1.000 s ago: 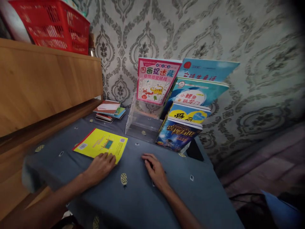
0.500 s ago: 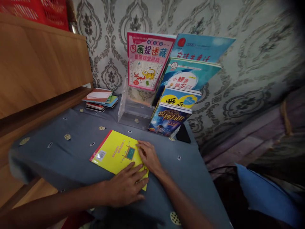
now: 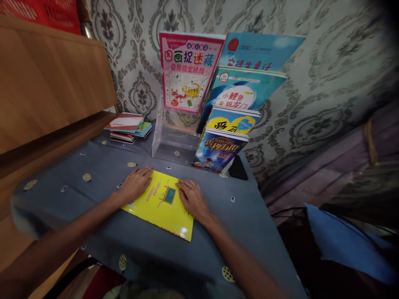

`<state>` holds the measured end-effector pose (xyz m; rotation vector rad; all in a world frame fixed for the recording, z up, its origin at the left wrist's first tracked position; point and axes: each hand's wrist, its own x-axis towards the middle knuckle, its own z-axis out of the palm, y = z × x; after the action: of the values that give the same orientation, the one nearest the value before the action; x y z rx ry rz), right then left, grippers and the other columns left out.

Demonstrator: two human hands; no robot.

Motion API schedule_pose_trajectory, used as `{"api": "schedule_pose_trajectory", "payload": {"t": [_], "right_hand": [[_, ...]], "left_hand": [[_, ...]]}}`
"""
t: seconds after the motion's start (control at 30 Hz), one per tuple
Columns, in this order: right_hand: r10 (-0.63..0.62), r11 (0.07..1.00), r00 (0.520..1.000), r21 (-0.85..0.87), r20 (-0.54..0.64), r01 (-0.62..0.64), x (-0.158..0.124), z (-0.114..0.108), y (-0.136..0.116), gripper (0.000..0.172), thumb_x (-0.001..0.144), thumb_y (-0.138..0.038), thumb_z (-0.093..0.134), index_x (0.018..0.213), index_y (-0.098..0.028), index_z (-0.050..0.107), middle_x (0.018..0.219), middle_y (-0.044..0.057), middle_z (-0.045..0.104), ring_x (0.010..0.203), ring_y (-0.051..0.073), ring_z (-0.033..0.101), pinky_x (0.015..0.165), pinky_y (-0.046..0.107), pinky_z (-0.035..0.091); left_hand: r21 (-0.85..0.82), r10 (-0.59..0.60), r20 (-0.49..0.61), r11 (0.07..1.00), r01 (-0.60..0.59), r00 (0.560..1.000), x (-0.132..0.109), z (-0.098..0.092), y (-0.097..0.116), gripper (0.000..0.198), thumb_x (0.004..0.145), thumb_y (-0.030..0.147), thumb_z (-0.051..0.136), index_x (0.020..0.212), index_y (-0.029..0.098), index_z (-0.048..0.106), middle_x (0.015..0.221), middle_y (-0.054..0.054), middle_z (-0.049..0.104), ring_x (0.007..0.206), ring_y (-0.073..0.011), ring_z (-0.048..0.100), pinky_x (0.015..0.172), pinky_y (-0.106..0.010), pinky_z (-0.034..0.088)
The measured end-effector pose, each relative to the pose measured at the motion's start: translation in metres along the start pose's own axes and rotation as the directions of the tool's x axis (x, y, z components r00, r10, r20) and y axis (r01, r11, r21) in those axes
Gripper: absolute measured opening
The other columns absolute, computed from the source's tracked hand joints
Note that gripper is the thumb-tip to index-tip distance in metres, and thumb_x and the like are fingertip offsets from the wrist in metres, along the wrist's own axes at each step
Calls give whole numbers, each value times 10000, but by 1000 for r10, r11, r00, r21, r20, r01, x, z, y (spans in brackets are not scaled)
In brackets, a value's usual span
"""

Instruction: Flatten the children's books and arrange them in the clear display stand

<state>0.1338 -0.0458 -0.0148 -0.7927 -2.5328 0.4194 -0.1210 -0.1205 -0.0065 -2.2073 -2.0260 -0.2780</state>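
A yellow book (image 3: 165, 209) lies on the blue-grey tablecloth with a small green chalkboard picture and reddish print facing up. Across its left edge rests my left hand (image 3: 136, 184), open, fingers stretched toward the back corner and covering most of the red spine strip. My right hand (image 3: 191, 199) is at the book's right edge, its fingers slightly bent and apart, fingertips touching the cover near the back right corner. Neither hand is wrapped round the book. Behind it stands a clear acrylic rack (image 3: 157, 135) holding a pink book (image 3: 187, 77) on its upper left tier.
Blue, teal, yellow-blue and dark blue books (image 3: 218, 151) fill the rack's right side. A dark flat object (image 3: 238, 167) lies beside it. A low pile of booklets (image 3: 126, 124) sits at the back left, near a wooden cabinet (image 3: 56, 74) with a red basket (image 3: 43, 12) on top.
My left hand has moved from the book's near right part to its left edge, uncovering the lower right corner. My right hand stays by the right edge. The view has shifted slightly.
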Motion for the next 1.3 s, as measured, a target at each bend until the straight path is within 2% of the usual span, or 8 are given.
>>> {"api": "schedule_pose_trajectory", "payload": {"t": [0.17, 0.27, 0.43, 0.57, 0.73, 0.97, 1.17, 1.3], "right_hand": [[10, 994, 995, -108, 95, 0, 12, 7, -23, 347, 997, -167, 391, 1245, -168, 635, 1356, 151, 630, 1318, 276, 523, 1173, 552, 287], [-55, 991, 970, -103, 236, 81, 32, 25, -47, 430, 1006, -181, 375, 1409, -102, 503, 1502, 185, 494, 1450, 283, 380, 1203, 544, 261], [-61, 995, 960, -60, 272, 81, 60, 50, -73, 532, 1020, -219, 327, 1510, -12, 333, 1592, 231, 320, 1513, 302, 249, 1231, 562, 198], [-31, 997, 969, -57, 246, 47, 52, 46, -60, 563, 1031, -338, 370, 1496, -20, 374, 1580, 235, 343, 1509, 311, 258, 1233, 550, 211], [1, 997, 986, -79, 166, 12, 15, 28, -24, 569, 1024, -392, 404, 1509, -95, 389, 1574, 200, 378, 1499, 284, 294, 1226, 526, 255], [179, 970, 980, -182, 85, -161, -32, 4, 1, 554, 1025, -379, 363, 1495, -92, 423, 1565, 186, 401, 1489, 292, 317, 1212, 535, 273], [186, 965, 982, -194, 40, -175, -40, 5, 4, 527, 1026, -371, 337, 1476, -122, 456, 1556, 167, 425, 1483, 281, 332, 1202, 541, 273], [185, 964, 982, -201, 34, -174, -39, 6, 4, 523, 1026, -369, 326, 1482, -144, 446, 1553, 158, 434, 1480, 277, 339, 1194, 553, 274]], "left_hand": [[9, -9, -50, 1000, 10, 999, -1, 5, -3, 417, 985, 214, 362, 1306, 100, 603, 1397, -161, 599, 1290, -267, 569, 1090, -448, 439], [-5, 6, -73, 1000, -6, 997, -1, 9, -4, 419, 976, 201, 353, 1291, 112, 615, 1381, -154, 613, 1282, -261, 576, 1074, -443, 449], [-16, 18, -79, 1000, -19, 997, -3, 14, -10, 464, 941, 131, 336, 1326, 103, 593, 1391, -163, 603, 1304, -262, 560, 1091, -467, 422], [-24, 15, -82, 1000, -17, 996, -4, 13, -10, 465, 940, 132, 344, 1332, 115, 593, 1406, -163, 590, 1304, -267, 558, 1098, -486, 406], [-54, -3, -82, 999, -1, 997, -5, 12, -8, 484, 939, 133, 345, 1363, 137, 578, 1437, -152, 564, 1319, -274, 542, 1121, -512, 377], [-54, -14, -52, 998, 12, 999, -4, 11, -7, 476, 956, 154, 327, 1359, 107, 575, 1441, -157, 558, 1336, -280, 532, 1111, -515, 395], [-274, 77, 7, 959, -72, 997, 4, 3, -40, 451, 984, 255, 334, 1306, 146, 631, 1405, -95, 603, 1287, -222, 581, 1110, -424, 437], [-427, 145, 9, 895, -127, 989, -6, -6, -67, 445, 985, 270, 330, 1250, 183, 676, 1378, -61, 629, 1274, -187, 594, 1101, -391, 459]]}}
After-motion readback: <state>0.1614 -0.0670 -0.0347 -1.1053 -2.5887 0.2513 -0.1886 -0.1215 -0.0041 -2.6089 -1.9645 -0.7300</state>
